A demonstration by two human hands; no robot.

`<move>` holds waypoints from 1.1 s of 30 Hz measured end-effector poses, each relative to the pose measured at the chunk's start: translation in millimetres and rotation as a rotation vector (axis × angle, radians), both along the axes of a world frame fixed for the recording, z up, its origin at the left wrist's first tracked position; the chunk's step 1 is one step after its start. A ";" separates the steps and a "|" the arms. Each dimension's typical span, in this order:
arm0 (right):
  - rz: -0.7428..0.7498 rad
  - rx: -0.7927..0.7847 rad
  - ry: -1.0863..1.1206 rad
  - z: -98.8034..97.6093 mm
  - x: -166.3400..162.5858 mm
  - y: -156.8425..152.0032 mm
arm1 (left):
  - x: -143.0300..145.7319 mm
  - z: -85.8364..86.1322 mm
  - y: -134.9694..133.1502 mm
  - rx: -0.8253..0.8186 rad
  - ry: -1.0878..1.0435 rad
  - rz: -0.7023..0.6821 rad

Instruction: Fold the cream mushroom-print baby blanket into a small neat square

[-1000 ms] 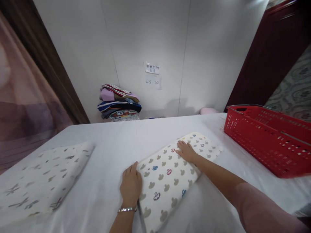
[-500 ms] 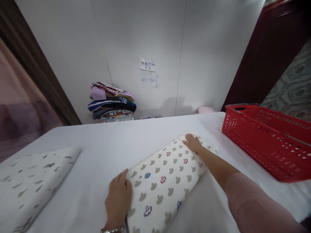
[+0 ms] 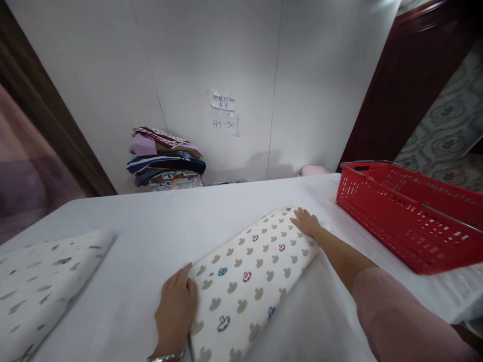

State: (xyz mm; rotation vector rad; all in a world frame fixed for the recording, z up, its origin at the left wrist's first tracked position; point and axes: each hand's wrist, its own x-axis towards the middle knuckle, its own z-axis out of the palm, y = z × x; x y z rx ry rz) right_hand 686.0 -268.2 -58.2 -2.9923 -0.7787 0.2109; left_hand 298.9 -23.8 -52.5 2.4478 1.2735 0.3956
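A cream pillow [image 3: 249, 276] printed with small grey, red and blue shapes lies slantwise on the white-covered table [image 3: 188, 216]. My left hand [image 3: 176, 309] rests flat against its near left end, fingers stretched out, a bracelet at the wrist. My right hand [image 3: 307, 222] lies open on the pillow's far right end, fingers spread, with a pink sleeve on the forearm. Neither hand grips anything.
A second patterned pillow [image 3: 33, 286] lies at the table's left edge. A red plastic basket [image 3: 407, 216] stands at the right. A pile of folded clothes [image 3: 166, 158] sits against the white wall, below two paper notes [image 3: 223, 111]. A dark wooden door is at the far right.
My right hand slid along the pillow from its middle to its far right end. My left hand stayed at the near end. The camera turned slightly to the right.
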 end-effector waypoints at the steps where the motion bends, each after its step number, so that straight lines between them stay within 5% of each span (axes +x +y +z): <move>1: 0.010 -0.002 0.010 2.1 -1.1 0.1 | 0.0 0.0 -0.3 0.005 -0.008 -0.001; 10: 0.082 0.018 -0.163 2.9 -40.8 -42.5 | 1.5 -3.3 1.2 0.063 -0.068 -0.029; 15: 0.030 0.078 -0.121 3.2 -77.4 -31.0 | 0.8 -2.0 -5.7 0.058 -0.118 -0.010; 20: 0.434 0.139 -0.074 -11.3 -153.1 -13.3 | -0.4 -6.2 -8.1 -0.017 -0.220 0.049; 27: 0.454 0.234 -0.013 -1.0 -218.2 -12.9 | -12.8 -13.0 6.2 -0.305 -0.480 0.157; 33: 0.847 0.370 0.113 9.4 -313.0 9.3 | -39.4 -10.6 -6.7 -0.331 -0.462 0.131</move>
